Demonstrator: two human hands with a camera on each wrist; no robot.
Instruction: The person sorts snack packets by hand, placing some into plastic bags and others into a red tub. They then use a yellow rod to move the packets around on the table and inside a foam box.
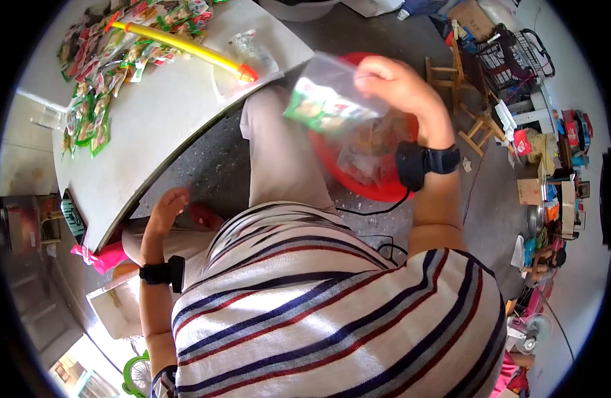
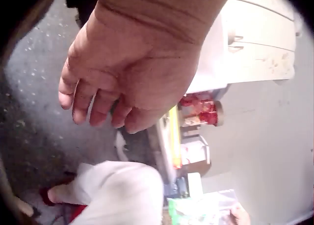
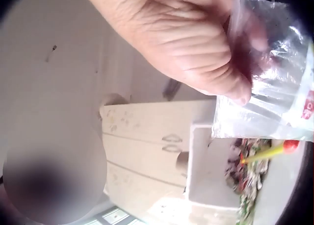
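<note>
My right hand pinches the top of a clear plastic bag between thumb and fingers. Inside the bag show packets printed green and white. It hangs over the near side of a red basin that holds crumpled clear plastic. In the right wrist view, the thumb presses on the clear film. Down by the white table's edge hangs my left hand, holding nothing; the left wrist view shows its palm with fingers loosely bent.
On the white table lie a heap of small snack packets, a yellow tube with orange ends and another clear bag. Wooden stools and a black basket stand beyond the basin.
</note>
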